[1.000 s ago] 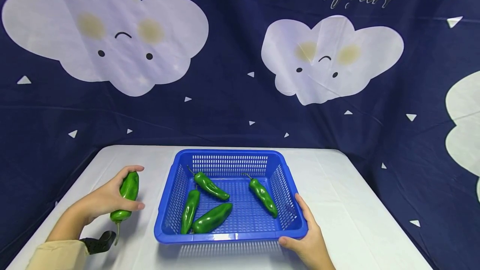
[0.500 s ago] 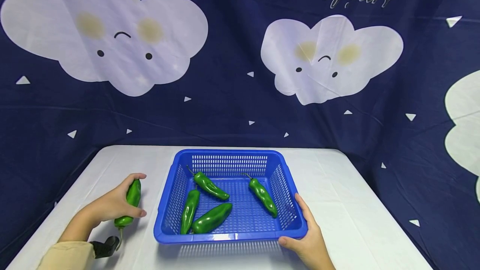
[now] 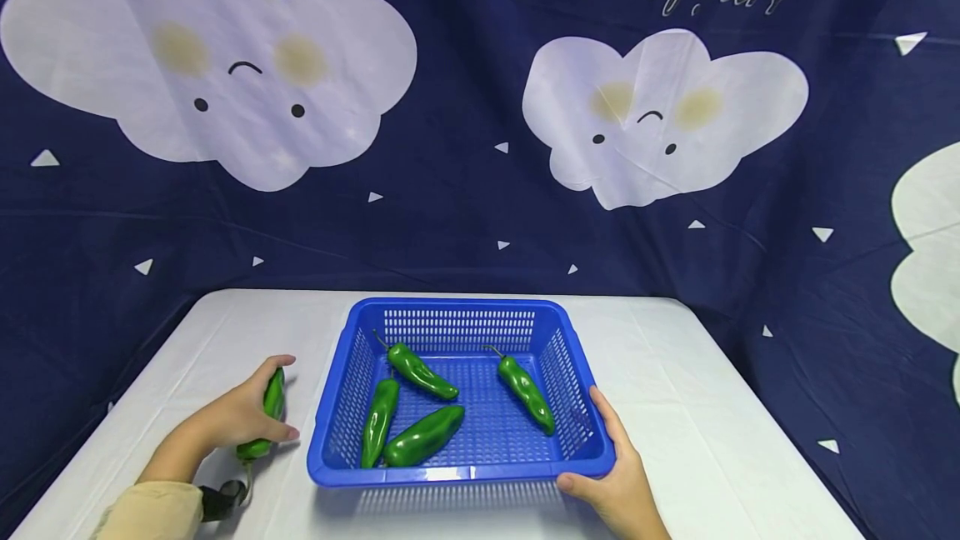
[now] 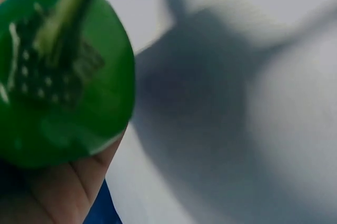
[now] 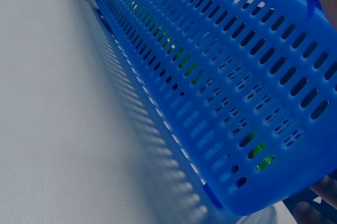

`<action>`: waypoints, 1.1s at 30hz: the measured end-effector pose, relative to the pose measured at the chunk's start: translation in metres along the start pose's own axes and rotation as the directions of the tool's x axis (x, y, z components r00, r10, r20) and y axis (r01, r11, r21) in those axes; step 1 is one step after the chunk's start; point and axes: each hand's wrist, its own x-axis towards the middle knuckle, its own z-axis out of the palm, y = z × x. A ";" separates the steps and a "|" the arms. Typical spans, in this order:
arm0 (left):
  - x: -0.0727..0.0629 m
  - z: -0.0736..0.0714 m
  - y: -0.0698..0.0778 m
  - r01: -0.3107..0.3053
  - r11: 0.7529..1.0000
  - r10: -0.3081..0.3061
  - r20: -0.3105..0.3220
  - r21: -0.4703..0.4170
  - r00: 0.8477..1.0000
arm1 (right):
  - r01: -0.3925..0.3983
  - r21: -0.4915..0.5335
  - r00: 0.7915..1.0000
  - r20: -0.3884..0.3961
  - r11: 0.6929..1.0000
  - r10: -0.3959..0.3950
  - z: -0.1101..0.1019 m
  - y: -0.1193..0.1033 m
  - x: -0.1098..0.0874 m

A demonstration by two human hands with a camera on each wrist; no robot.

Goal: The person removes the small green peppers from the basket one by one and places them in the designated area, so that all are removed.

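- So the person's left hand (image 3: 243, 417) is pinching a long, glossy green pepper (image 3: 275, 394), fingers on the far side and thumb nearer the camera. It's off to the left of the basket, well clear of the rim.
- That pepper's thin green stem (image 3: 250, 477) curves toward the near side. Can't tell if the pepper touches the desk; the left wrist view only gets its stem end up close, plus a blurry dark shadow on white cloth.
- The right hand (image 3: 626, 486) has a grip on the near right corner of a blue rectangular plastic basket (image 3: 472, 473), thumb at the near rim, a finger along the right side.
- Four more peppers lie inside: one along the left wall (image 3: 380, 423), one slanting behind it (image 3: 423, 372), one near the front (image 3: 426, 436), and one over by the right wall (image 3: 527, 394), kinda apart from the rest.
- Basket walls are full of slots, and the right wrist view shows bits of green through them.
- It all sits on a white cloth-covered desk (image 3: 675, 373). Behind that hangs a navy fabric backdrop (image 3: 457, 82) with white clouds, little triangles and upside-down faces.
- There's a cream sleeve (image 3: 153, 511) on the left arm, too.
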 end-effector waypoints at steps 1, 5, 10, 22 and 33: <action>0.001 0.001 0.000 0.007 1.000 -0.007 -0.001 0.011 1.000 | -0.001 -0.001 1.000 -0.001 1.000 0.001 0.000 0.000 0.000; 0.003 0.005 -0.002 0.038 0.998 -0.037 -0.007 0.051 0.999 | 0.017 -0.001 1.000 -0.003 1.000 -0.017 0.000 0.000 0.000; 0.005 0.010 -0.003 0.068 0.995 -0.067 -0.011 0.076 0.998 | 0.041 0.001 0.999 0.004 0.999 -0.041 -0.001 -0.001 -0.001; 0.012 0.020 0.003 0.103 0.984 -0.096 -0.054 0.144 0.994 | 0.004 0.003 1.000 -0.003 1.000 -0.004 0.000 -0.002 -0.001; 0.014 0.023 0.003 0.094 0.978 -0.082 -0.070 0.185 0.994 | -0.024 -0.028 1.000 -0.003 0.999 0.024 0.000 -0.003 -0.001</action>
